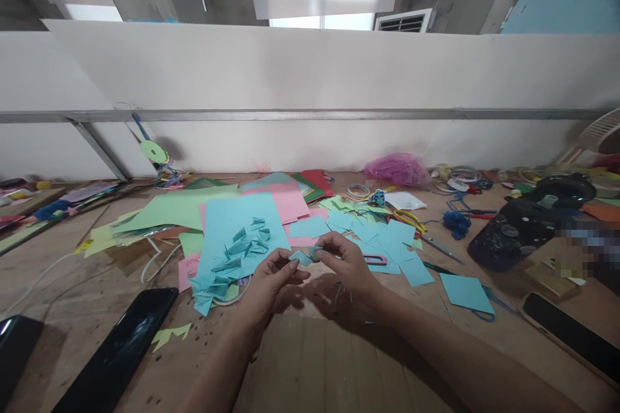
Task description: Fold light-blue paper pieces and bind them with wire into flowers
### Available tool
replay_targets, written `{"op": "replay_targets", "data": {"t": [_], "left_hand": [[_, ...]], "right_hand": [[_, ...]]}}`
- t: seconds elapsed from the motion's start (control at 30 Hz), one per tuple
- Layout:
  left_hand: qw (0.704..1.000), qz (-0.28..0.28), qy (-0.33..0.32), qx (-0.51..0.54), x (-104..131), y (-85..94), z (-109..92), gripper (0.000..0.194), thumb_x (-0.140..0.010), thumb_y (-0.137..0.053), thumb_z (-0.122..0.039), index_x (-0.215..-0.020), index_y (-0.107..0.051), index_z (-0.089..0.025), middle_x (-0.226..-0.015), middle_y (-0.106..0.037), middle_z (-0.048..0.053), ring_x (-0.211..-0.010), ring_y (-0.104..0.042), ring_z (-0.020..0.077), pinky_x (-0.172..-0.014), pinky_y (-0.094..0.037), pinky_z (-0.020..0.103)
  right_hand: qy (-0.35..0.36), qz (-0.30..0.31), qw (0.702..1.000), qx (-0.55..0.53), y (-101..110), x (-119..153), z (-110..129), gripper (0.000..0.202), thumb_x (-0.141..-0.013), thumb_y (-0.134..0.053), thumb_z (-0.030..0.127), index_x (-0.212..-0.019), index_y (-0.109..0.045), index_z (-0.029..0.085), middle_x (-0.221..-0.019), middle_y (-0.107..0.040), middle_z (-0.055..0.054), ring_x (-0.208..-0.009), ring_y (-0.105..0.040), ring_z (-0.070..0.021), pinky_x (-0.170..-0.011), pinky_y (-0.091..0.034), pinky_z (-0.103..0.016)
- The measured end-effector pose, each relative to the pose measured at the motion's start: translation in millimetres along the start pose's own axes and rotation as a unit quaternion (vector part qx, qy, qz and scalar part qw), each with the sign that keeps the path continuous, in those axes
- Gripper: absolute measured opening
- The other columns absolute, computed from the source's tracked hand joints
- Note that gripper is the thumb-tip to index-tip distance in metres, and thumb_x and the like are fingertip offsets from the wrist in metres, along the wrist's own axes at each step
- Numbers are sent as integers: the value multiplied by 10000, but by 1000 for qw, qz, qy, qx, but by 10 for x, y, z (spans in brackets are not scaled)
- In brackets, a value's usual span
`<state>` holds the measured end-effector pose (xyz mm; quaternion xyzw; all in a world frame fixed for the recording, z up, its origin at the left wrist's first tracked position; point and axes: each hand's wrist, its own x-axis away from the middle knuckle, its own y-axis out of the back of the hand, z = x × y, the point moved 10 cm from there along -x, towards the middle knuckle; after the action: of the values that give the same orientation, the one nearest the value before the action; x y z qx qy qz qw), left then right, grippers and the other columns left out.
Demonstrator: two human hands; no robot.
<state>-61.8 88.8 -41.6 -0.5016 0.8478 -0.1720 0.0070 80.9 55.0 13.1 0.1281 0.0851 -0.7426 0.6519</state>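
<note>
Between my two hands is a small folded piece of blue paper (pixel 303 259), held just above the table. My left hand (pixel 271 281) pinches its left end between thumb and fingers. The right end is gripped by the fingertips of my right hand (pixel 349 264). To the left, a heap of folded blue paper pieces (pixel 232 264) lies on a large blue sheet (pixel 217 216). Loose blue paper squares (pixel 368 230) spread out beyond and to the right of my right hand, with a pink cutter (pixel 375 259) among them.
Scissors (pixel 443 248) and a dark bottle (pixel 508 226) are on the right, near a blue square stack (pixel 465 293) and a phone (pixel 571 335). A black phone (pixel 121 348) lies at left. Green sheets (pixel 169 210), pink sheets (pixel 285 200) and a pink plastic bag (pixel 397 169) sit toward the white partition.
</note>
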Motion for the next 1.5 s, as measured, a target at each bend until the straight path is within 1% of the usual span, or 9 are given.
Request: {"op": "replay_targets", "data": {"t": [0.17,0.27,0.47,0.73,0.83,1.03,1.1,1.2,1.5], "left_hand": [[1000,-9,4,-2,-23,29,19,213,-781,-730,-335,-860,-587,-198,-765,-733,21,-782,-702,156,-699,-515,230],[1000,-11,-4,0,-39,46,18,210,-769,-742,-321,-852,-598,-193,-771,-732,15,-802,-707,157,-737,-514,231],[1000,-4,-23,4,-37,21,-18,196,-750,-760,-308,-846,-633,-194,-806,-734,7,-859,-709,177,-836,-511,272],[1000,-16,-24,-3,-29,27,-37,206,-715,-784,-314,-830,-665,-191,-819,-749,32,-869,-704,197,-877,-505,315],[999,-17,-27,-4,-27,23,-47,219,-720,-780,-331,-862,-687,-193,-836,-751,39,-872,-702,200,-888,-499,322],[1000,-14,-10,-14,-14,7,-33,310,-776,-720,-386,-1034,-708,-215,-1118,-728,85,-967,-690,223,-914,-479,321],[1000,-10,-7,-15,-11,-4,-34,334,-789,-706,-393,-1074,-697,-219,-1168,-709,88,-994,-685,225,-926,-472,317],[1000,-4,-6,-16,-10,-18,-31,359,-791,-701,-401,-1100,-689,-219,-1182,-703,92,-1032,-675,234,-942,-465,319],[1000,-6,-17,-4,-27,-29,-16,327,-772,-719,-407,-1046,-717,-227,-1174,-707,97,-1046,-673,247,-944,-471,334]], "right_hand": [[25,-19,998,60,50,-9,116,61,-820,-637,222,-855,-686,210,-849,-667,-16,-812,-591,-166,-755,-448,-293],[37,-28,996,77,73,-14,116,60,-807,-652,219,-849,-694,211,-845,-676,-18,-806,-594,-166,-737,-448,-286],[62,-15,994,92,44,10,108,92,-807,-637,171,-867,-688,218,-842,-667,-8,-802,-577,-157,-730,-437,-276],[94,-11,988,120,23,38,200,61,-841,-618,224,-868,-672,228,-857,-668,-29,-823,-587,-181,-741,-451,-307],[109,-7,983,148,11,50,232,67,-854,-606,224,-875,-669,232,-856,-666,-36,-832,-586,-192,-750,-451,-322],[148,13,967,208,-45,93,346,154,-893,-555,184,-942,-682,255,-905,-682,-43,-887,-593,-209,-800,-449,-351],[166,16,961,219,-65,114,398,186,-906,-533,181,-979,-683,261,-929,-687,-46,-900,-598,-210,-817,-448,-358],[185,14,954,235,-82,139,452,219,-914,-517,175,-1014,-688,267,-945,-690,-51,-890,-604,-207,-812,-451,-360],[209,10,932,296,-107,164,485,243,-916,-518,181,-1050,-700,272,-903,-695,-55,-847,-604,-209,-776,-448,-359]]}}
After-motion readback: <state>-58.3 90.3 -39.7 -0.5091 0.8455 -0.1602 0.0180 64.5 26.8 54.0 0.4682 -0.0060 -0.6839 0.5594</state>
